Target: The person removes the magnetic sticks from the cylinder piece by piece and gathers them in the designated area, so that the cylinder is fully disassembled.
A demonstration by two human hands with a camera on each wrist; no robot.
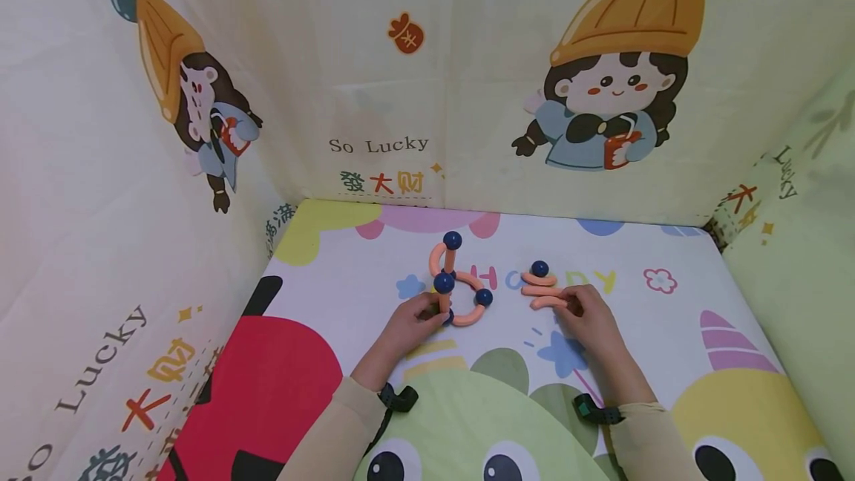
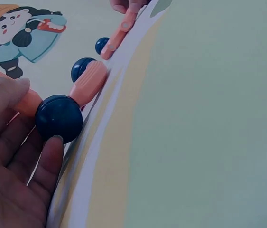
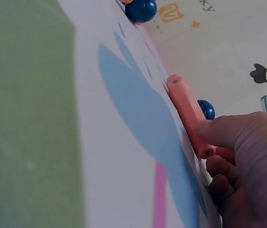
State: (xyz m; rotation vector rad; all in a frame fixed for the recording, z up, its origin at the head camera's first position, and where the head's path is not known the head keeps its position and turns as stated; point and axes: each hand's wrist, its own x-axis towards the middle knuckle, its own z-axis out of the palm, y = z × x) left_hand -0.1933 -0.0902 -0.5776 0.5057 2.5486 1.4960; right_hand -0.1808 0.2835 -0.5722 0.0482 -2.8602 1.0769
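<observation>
A magnetic stick-and-ball model stands on the mat, with curved orange sticks [image 1: 473,314] joined in a loop by dark blue balls [image 1: 484,297]. My left hand [image 1: 419,319] pinches an upright orange stick [image 1: 444,303] at its near side, topped by a blue ball. In the left wrist view, a fingertip touches a blue ball [image 2: 59,118]. To the right, my right hand [image 1: 591,320] pinches the end of a curved orange stick [image 3: 186,107] between thumb and fingers. Just behind it lie a straight orange stick [image 1: 539,291] and another curved one [image 1: 538,280].
A loose blue ball [image 1: 539,269] sits behind the sticks on the right. The printed mat [image 1: 641,332] covers the table, and patterned cloth walls [image 1: 481,110] close it in at the back and sides.
</observation>
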